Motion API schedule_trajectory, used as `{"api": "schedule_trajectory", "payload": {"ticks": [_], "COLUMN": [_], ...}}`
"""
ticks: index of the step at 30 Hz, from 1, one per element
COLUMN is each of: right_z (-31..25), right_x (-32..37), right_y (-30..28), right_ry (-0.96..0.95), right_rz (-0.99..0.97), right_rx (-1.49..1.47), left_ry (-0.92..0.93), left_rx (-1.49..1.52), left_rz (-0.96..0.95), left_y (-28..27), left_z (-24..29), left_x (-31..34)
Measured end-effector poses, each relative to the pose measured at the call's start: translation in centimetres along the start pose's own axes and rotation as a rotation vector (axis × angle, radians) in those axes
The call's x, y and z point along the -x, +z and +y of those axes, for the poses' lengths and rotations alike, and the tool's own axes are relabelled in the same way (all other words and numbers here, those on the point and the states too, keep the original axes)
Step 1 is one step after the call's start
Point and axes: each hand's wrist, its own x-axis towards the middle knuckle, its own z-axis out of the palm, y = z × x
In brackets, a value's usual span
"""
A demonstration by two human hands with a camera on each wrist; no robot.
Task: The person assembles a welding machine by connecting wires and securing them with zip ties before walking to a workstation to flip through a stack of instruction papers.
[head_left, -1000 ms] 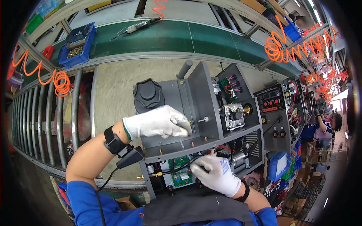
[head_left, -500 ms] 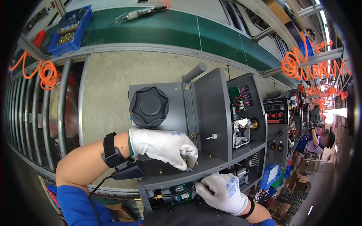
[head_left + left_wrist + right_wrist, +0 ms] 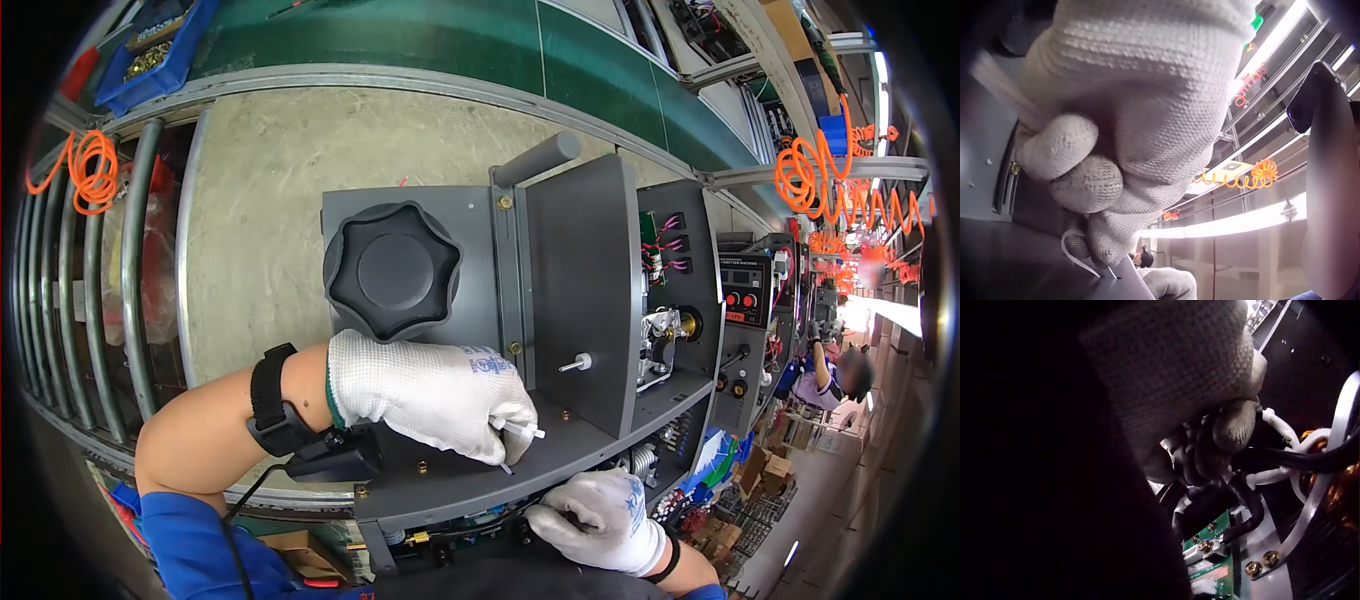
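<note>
My gloved left hand (image 3: 435, 395) pinches a white cable tie (image 3: 525, 431) close over the grey metal panel (image 3: 455, 482) of a machine housing. In the left wrist view, a thin white loop (image 3: 1072, 255) of the tie stands at slots in the panel, beside the fingertips. Below the panel edge, my gloved right hand (image 3: 597, 520) reaches into the lower compartment with curled fingers. The right wrist view shows those fingers around black cables (image 3: 1250, 503), partly hidden by the glove. White leads, a copper coil (image 3: 1340, 497) and a green circuit board (image 3: 1227, 528) lie near them.
A large black knob (image 3: 395, 270) sits left of the upright divider (image 3: 582, 270), from which a white-collared pin (image 3: 578, 362) sticks out. A wire feeder (image 3: 662, 345) is beyond it. More machines (image 3: 742, 300) line up at right; metal rollers (image 3: 140, 280) lie at left.
The left hand has gone from reaching over the panel to pinching the cable tie and bringing it down near the edge. The right hand stays at the compartment. The head view has moved closer.
</note>
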Motion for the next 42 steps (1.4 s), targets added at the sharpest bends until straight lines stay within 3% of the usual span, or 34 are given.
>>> {"api": "schedule_trajectory", "payload": {"ticks": [2, 5, 9, 11, 12, 13, 16, 19, 23, 26, 28, 31, 39, 42], "right_z": [-0.1, -0.5, -1.0, -0.3, -0.6, -0.8, -1.0, -1.5, -2.1, -1.6, -1.8, -1.7, -1.7, -1.6], "right_x": [0.2, 0.7, 1.0, 1.7, 1.8, 2.2, 2.4, 1.9, 1.7, 2.0, 2.2, 2.5, 2.7, 3.0], "right_y": [0.2, 0.5, 0.3, 1.4, 1.3, 1.4, 2.3, 2.5, 2.9, 4.4, 4.5, 4.8, 4.7, 4.5], "right_ry": [-0.040, 0.067, 0.228, 0.071, 0.094, 0.184, 0.293, 0.602, 0.702, 0.640, 0.635, 0.621, 0.603, 0.610], "right_rz": [0.019, 0.112, 0.052, 0.150, 0.162, 0.151, 0.206, 0.145, 0.167, 0.261, 0.279, 0.293, 0.285, 0.265], "right_rx": [0.017, -0.034, -0.087, -0.057, -0.066, -0.112, -0.340, -0.704, -0.818, -0.900, -0.888, -0.910, -0.842, -0.798], "left_ry": [0.009, 0.032, -0.036, -0.084, -0.013, 0.057, -0.090, -0.100, -0.071, -0.023, -0.116, -0.098, -0.162, -0.234], "left_rx": [-0.010, -0.032, -0.008, 0.028, 0.004, -0.019, 0.052, 0.003, 0.011, -0.102, 0.102, 0.144, -0.140, -0.224], "left_rz": [-0.010, 0.016, -0.002, -0.009, 0.046, 0.100, 0.105, 0.149, 0.160, 0.176, 0.182, 0.212, 0.401, 0.333], "left_y": [0.1, 0.5, 0.8, 1.1, 1.3, 1.5, 1.8, 2.3, 2.4, 2.6, 2.6, 2.6, 3.0, 2.6], "left_z": [0.0, 0.6, 1.6, 1.7, 1.5, 1.3, 1.9, 2.3, 1.9, 2.3, 3.0, 2.4, 1.8, 1.6], "left_x": [0.0, -0.2, -0.6, -0.6, -0.8, -0.9, -0.8, -0.9, -1.0, -0.6, 0.0, 0.7, 0.4, 1.4]}}
